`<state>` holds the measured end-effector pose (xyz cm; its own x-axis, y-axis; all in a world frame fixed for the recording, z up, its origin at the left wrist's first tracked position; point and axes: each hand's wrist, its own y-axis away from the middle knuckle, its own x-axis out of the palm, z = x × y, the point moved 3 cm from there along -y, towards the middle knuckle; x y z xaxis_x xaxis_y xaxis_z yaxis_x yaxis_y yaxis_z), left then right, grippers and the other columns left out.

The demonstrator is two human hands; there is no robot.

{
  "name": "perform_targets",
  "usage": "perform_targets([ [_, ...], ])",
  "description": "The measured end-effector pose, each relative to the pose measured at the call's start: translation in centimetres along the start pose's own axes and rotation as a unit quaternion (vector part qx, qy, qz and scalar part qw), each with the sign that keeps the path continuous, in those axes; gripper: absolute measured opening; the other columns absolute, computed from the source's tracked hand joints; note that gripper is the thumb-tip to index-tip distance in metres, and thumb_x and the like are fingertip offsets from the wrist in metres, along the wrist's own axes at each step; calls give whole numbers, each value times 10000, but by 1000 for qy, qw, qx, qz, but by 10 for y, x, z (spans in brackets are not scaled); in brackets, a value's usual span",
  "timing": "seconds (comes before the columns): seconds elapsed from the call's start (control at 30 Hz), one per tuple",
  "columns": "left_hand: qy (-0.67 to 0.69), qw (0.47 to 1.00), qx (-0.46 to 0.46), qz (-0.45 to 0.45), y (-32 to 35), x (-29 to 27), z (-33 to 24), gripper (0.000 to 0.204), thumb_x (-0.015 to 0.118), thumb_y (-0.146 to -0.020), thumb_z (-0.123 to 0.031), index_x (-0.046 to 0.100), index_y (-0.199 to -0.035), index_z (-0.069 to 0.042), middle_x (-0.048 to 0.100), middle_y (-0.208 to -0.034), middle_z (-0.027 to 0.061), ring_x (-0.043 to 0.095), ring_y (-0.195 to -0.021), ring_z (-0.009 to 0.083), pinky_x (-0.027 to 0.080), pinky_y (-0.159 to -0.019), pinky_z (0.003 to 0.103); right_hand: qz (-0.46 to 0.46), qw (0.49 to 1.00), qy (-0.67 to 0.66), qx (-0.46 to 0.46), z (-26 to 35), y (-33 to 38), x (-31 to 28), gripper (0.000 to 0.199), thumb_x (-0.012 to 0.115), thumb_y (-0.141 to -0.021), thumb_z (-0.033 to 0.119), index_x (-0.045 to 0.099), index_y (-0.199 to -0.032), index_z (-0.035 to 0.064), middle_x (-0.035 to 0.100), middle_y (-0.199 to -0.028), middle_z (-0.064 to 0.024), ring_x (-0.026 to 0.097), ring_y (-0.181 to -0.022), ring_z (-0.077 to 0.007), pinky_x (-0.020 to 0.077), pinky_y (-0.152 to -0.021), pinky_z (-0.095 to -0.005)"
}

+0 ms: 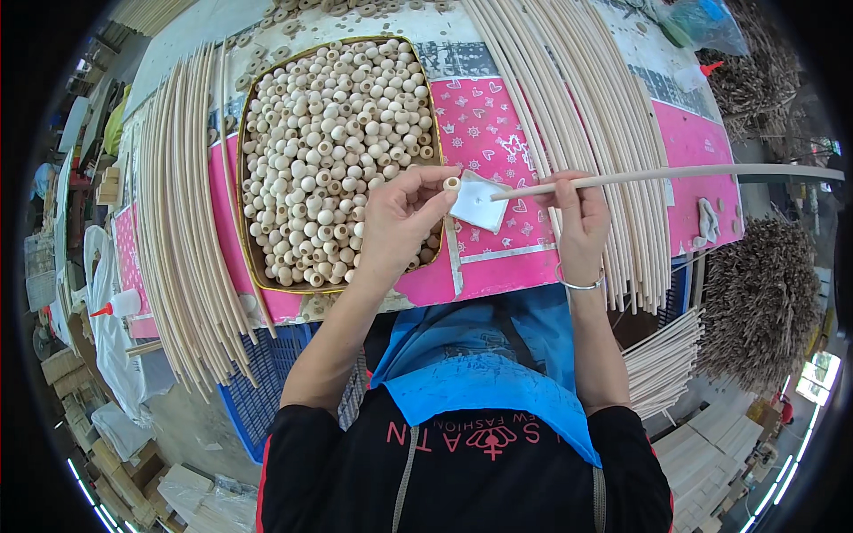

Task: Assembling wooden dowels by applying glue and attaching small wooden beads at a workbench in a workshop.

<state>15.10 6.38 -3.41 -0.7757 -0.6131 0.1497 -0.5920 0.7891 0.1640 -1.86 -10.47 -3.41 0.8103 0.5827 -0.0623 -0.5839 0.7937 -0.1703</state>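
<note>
Left hand (pixel 397 224) in fingertip pinch on bead (pixel 452 184)

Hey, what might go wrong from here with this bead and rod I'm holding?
The bead sits in just the fingertips of your left hand, so it might slip. The tip of the rod appears over the white dish; if your right hand wavers, it could knock it. The rods on your left overhang the table, so a bump might dislodge some.

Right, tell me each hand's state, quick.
Left hand: closed, pinching a wooden bead.
Right hand: closed, holding a long wooden rod near one end.
</note>
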Motion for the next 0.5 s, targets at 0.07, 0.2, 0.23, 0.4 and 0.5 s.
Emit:
perform_targets([
  [0.07, -8, 1000, 5, 5, 1, 2, 3, 261, 665, -940, -62, 660, -1186, 25, 707, -992, 44, 653, -885, 84, 517, -803, 221, -27, 999, -35, -2, 11, -2, -2, 174, 561, -1032, 153, 605, -1059, -14, 671, -888, -82, 665, -775, -118, 545, -705, -241],
  [0.2, -80, 996, 30, -15, -2, 12, 0, 243, 693, -911, -76, 701, -1140, 4, 707, -894, 30, 655, -813, 80, 525, -727, 230, -42, 996, -68, -25, 37, -6, -7, 184, 544, -1040, 168, 592, -1059, -9, 678, -922, -107, 676, -781, -144, 564, -713, -263],
  [0.23, -81, 996, 30, -15, -2, 14, 0, 243, 693, -911, -76, 701, -1140, 4, 707, -894, 30, 655, -813, 80, 525, -727, 230, -42, 996, -69, -26, 43, -5, -7, 184, 544, -1040, 168, 592, -1059, -9, 678, -922, -107, 676, -781, -144, 564, -713, -263],
  [0.4, -85, 996, 39, 5, -4, 23, 2, 263, 701, -904, -82, 701, -1153, 1, 714, -918, 45, 664, -814, 91, 542, -742, 242, -25, 996, -56, -71, 65, -3, -3, 230, 503, -1057, 201, 586, -1064, -13, 671, -972, -132, 678, -810, -167, 570, -767, -304],
  [0.5, -72, 997, 19, 30, -1, 28, -5, 265, 684, -928, -74, 671, -1170, 33, 723, -966, 58, 667, -860, 85, 527, -763, 226, -14, 995, -62, -70, 65, -1, -2, 230, 503, -1057, 204, 585, -1064, -11, 671, -971, -130, 677, -809, -169, 570, -769, -304],
])
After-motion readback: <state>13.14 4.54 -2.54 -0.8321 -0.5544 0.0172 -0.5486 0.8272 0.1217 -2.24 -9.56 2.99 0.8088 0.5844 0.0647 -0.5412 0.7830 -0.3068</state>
